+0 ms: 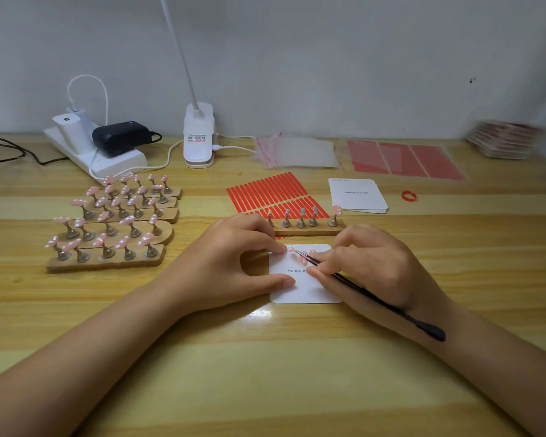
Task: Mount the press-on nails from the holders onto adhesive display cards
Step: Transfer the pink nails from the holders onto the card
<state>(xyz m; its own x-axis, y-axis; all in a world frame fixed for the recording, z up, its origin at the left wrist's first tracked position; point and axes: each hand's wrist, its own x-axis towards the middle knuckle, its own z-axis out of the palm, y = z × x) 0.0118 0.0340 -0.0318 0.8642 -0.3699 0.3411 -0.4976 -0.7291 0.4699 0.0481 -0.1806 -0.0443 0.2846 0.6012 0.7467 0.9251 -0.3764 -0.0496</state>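
**Head view: both hands work on a white card at the desk's middle**

Head camera looks down on a wooden desk (265, 357). A white card (306, 288) printed "Handma…" lies flat near the middle. The left hand (234, 263) rests on its left edge, forefinger curled down onto the top corner and thumb pressing the lower left part, pinning it in place. The right hand (372, 263) pinches black tweezers (375, 301), whose tips reach a row of pink nails (306, 255) along the card's upper part; whether the tips clasp a nail cannot be told.

Just behind the card stands a wooden holder (306, 230) with metal pegs: most are bare, and the rightmost one carries a single pink nail (337, 210). To the left, several more holders (114, 222) stand in rows, each peg topped with a pink nail.

Behind the near holder lies a sheet of red strips (268, 193), and to its right a small stack of blank cards (358, 197). Further back are clear bags (297, 151), red sheets (404, 160) and a blurred stack (505, 140) at the far right. A red ring (408, 195) lies near the cards. A white lamp (199, 137) and a power strip (108, 156) with chargers sit by the wall.
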